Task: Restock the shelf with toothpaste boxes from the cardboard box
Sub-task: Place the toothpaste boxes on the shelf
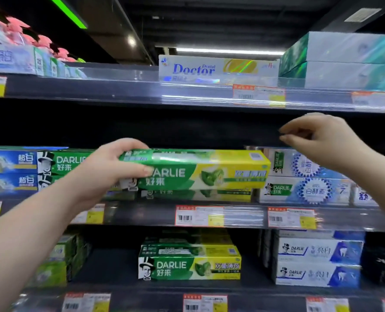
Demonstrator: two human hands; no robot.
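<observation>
Left hand (110,167) grips the green-and-yellow toothpaste box (200,170) at centre frame: thumb across the front face, fingers wrapped over the top edge, clamped on the box's left end. Box long axis runs left-right across the frame, roughly parallel to the middle shelf (142,213) lip, with the right end slightly farther in. It sits at the height of the second layer, over a matching green box (198,195) already lying on that shelf; can't tell if the two touch or if a thin gap remains.

Right hand (317,138) is at right of frame, higher than the box and apart from it, holding nothing. Fingers loosely curled, thumb and forefinger tips close together but pinching nothing. It hovers above the white-and-blue boxes (308,176) stacked just beside the held box's right end.

Key relation: the box's free right end lies down and left of the right fingertips; the left hand is the only one in contact, so it does the placing. Judgement: next move is pushing the box back and down flush onto the green stack, long side facing out; the right hand could steady or square the right end.

Cardboard box not in view. Lower shelf (119,287) at bottom of frame holds more green boxes (189,264).
</observation>
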